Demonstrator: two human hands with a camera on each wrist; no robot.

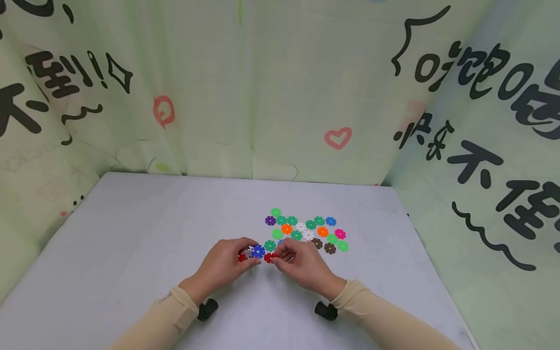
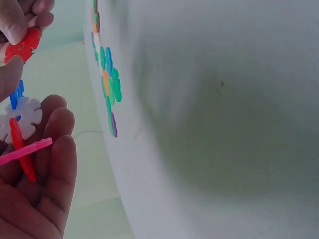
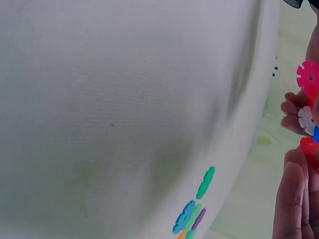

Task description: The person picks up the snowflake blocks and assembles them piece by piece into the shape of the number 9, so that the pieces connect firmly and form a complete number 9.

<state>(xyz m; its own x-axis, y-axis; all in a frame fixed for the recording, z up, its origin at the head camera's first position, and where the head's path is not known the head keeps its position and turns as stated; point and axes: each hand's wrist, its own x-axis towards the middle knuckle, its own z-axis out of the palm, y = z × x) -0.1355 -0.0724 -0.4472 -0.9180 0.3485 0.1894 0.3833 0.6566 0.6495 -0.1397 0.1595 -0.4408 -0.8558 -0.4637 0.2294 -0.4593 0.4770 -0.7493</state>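
Observation:
Both hands meet above the near middle of the white table. In my left hand [image 1: 227, 262] is a small chain of slotted plastic snowflake discs: a blue disc [image 1: 258, 251], a white disc [image 2: 31, 115], a red disc [image 2: 16, 130] and a pink disc [image 3: 308, 77]. My right hand [image 1: 306, 265] pinches another red disc [image 2: 25, 46] between thumb and fingers. That disc is held close beside the blue one; whether their slots engage is hidden by the fingers.
Loose snowflake discs in green, orange [image 1: 322, 231], purple [image 1: 270, 220], white, brown [image 1: 330, 248] and other colours lie spread just beyond the hands. A printed cloth curtain [image 1: 280, 97] surrounds the table [image 1: 153, 218] at the back and sides.

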